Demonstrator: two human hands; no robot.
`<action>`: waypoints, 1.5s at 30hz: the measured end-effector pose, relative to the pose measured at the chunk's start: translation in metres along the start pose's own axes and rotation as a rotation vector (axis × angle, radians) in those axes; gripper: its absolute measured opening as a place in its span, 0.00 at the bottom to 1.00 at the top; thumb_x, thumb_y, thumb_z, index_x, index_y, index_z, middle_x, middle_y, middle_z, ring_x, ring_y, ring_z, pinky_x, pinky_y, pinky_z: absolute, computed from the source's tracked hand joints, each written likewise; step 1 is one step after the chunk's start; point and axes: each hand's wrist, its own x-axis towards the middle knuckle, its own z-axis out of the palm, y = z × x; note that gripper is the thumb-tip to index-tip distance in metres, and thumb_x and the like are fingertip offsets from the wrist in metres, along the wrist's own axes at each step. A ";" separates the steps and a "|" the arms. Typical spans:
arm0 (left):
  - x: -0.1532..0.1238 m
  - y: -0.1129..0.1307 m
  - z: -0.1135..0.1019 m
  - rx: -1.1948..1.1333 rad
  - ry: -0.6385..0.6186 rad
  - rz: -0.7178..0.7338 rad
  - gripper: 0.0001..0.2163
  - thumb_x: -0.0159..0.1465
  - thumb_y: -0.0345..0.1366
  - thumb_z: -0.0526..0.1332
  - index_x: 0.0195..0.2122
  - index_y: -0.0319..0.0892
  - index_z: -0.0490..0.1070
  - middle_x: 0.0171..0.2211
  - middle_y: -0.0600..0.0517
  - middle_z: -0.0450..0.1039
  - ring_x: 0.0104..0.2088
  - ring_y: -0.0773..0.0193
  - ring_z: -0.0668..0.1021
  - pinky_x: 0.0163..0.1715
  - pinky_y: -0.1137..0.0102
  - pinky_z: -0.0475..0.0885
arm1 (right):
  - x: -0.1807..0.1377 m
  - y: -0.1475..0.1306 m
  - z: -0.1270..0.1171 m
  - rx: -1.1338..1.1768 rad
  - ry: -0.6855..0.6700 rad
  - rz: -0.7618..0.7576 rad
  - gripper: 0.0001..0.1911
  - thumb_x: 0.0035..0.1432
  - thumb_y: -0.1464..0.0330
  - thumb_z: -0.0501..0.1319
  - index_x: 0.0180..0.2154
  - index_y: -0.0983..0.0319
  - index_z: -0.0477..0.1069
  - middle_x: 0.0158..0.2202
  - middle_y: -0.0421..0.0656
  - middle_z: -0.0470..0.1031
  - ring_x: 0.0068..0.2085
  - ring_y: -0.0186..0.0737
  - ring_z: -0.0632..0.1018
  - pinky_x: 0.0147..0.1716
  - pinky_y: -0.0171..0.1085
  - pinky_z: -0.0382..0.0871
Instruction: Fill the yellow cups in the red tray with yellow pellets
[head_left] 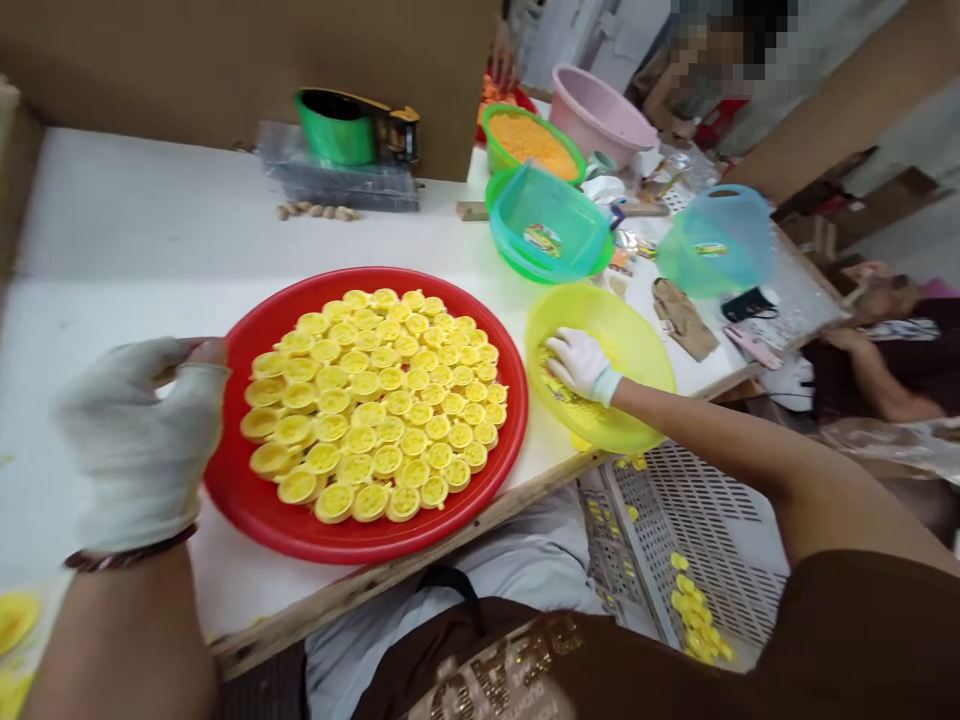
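A round red tray (262,505) lies on the white table in front of me, packed with several rows of small yellow plastic caps (375,400). My left hand (142,440), in a white fingerless glove, rests at the tray's left rim with its fingers curled at the edge. My right hand (581,365), also in a white glove, reaches into a yellow bowl (637,340) to the right of the tray and is closed on the yellow caps inside it.
Green and teal bowls (547,225), an orange-filled green bowl (532,140), a pink tub (600,110) and a green tape dispenser (345,125) stand at the back. A white perforated crate (697,510) with loose caps sits below the table edge. Another person sits at the far right.
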 end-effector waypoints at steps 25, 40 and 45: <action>-0.001 -0.001 -0.011 -0.255 0.162 0.134 0.09 0.65 0.40 0.61 0.33 0.43 0.78 0.29 0.52 0.77 0.31 0.64 0.76 0.35 0.67 0.72 | 0.106 -0.352 0.038 1.781 -0.022 0.008 0.25 0.59 0.46 0.66 0.31 0.58 0.62 0.25 0.32 0.64 0.19 0.26 0.64 0.14 0.30 0.53; -0.002 -0.002 -0.011 -0.319 0.177 0.149 0.09 0.65 0.40 0.61 0.32 0.42 0.77 0.28 0.53 0.77 0.30 0.64 0.75 0.34 0.67 0.71 | 0.091 -0.369 0.059 1.723 -0.081 -0.019 0.21 0.64 0.50 0.62 0.31 0.58 0.60 0.24 0.33 0.63 0.20 0.27 0.66 0.14 0.31 0.56; -0.002 -0.002 -0.011 -0.332 0.185 0.157 0.09 0.65 0.40 0.62 0.31 0.43 0.77 0.28 0.53 0.76 0.30 0.64 0.74 0.33 0.67 0.70 | 0.092 -0.370 0.067 1.711 -0.071 -0.032 0.21 0.65 0.52 0.61 0.29 0.58 0.58 0.24 0.33 0.61 0.19 0.28 0.66 0.14 0.31 0.53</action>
